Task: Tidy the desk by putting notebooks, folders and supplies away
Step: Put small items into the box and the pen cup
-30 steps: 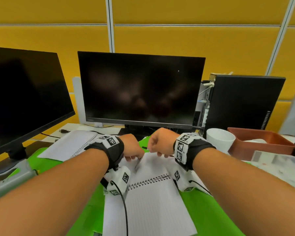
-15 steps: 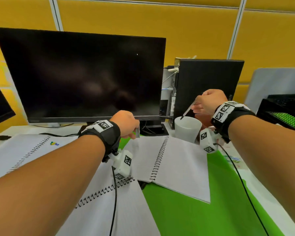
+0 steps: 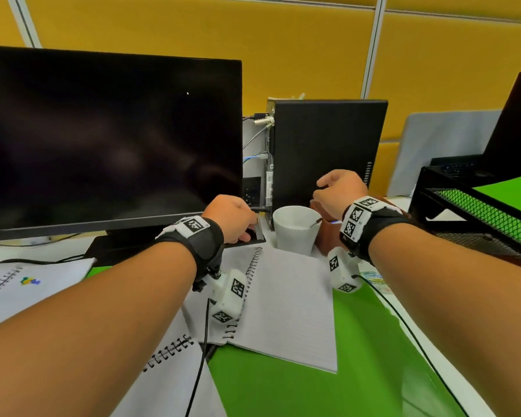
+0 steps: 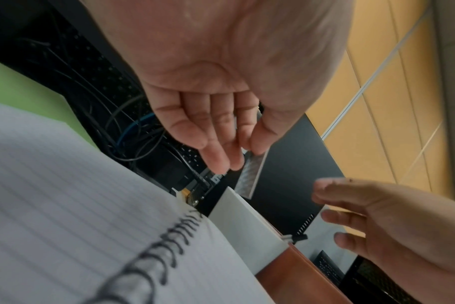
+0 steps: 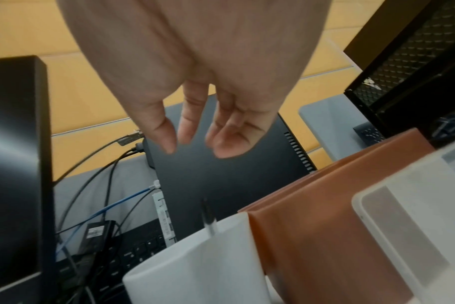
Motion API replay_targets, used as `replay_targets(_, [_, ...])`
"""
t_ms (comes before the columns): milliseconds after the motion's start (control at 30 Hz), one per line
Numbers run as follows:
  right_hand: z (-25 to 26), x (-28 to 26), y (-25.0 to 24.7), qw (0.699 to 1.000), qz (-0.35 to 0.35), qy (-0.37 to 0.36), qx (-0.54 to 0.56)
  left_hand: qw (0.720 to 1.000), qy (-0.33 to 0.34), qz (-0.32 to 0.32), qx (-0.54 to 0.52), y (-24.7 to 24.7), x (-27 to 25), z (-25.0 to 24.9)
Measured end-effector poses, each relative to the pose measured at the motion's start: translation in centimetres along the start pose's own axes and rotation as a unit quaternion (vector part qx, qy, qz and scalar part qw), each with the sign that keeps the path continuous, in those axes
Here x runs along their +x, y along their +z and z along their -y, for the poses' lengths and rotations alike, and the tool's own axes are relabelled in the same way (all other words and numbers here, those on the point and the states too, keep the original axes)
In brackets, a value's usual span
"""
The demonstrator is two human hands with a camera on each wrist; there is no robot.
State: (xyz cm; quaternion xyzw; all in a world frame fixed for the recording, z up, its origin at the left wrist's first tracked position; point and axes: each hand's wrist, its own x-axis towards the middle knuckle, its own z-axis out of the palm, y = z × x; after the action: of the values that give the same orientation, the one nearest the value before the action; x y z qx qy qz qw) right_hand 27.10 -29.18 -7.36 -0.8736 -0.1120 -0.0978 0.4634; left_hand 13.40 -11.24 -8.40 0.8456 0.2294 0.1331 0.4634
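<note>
Above the white cup, the right hand hangs with loose, empty grip; the left hand pinches a small flat strip.

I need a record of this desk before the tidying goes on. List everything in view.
Monitor: one, black, left rear.
Computer tower: one, black, behind the cup.
Notebooks: three, white, open on the green mat.
Cup: one, white, middle, a pen leaning in it.
Tray: one, brown, right of the cup.
Mesh rack: one, black, far right.
Left hand: pinches a small grey strip.
Right hand: above the cup, holds nothing.
</note>
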Motion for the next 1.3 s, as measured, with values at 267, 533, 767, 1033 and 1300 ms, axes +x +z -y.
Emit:
replay_targets(267, [2.2,-3.9,-0.4,0.965,0.248,-0.052,0.067,0.998,0.060,-0.014,-0.014,2.7,0.4,-2.9])
replay_targets(533, [2.7,-4.0,0.4,0.957,0.246,-0.025,0.150,0.996,0.046,-0.037,-0.067,2.3,0.9,-4.1])
replay_targets(767, [2.7,-2.1,1.1,0.983,0.175,-0.041,0.024,0.998,0.060,-0.026,-0.002,0.8,1.1,-2.9])
replay_targets(1033, [2.3,0.7,1.8,0.947,0.132,-0.019,-0.293,0.994,0.034,-0.042,0.092,-5.4,1.0,2.0])
replay_targets(1300, [6.4,-2.6,5.3,0.911,0.178,-0.133,-0.348,0.984,-0.009,-0.055,0.170,-13.3,-0.1,7.3])
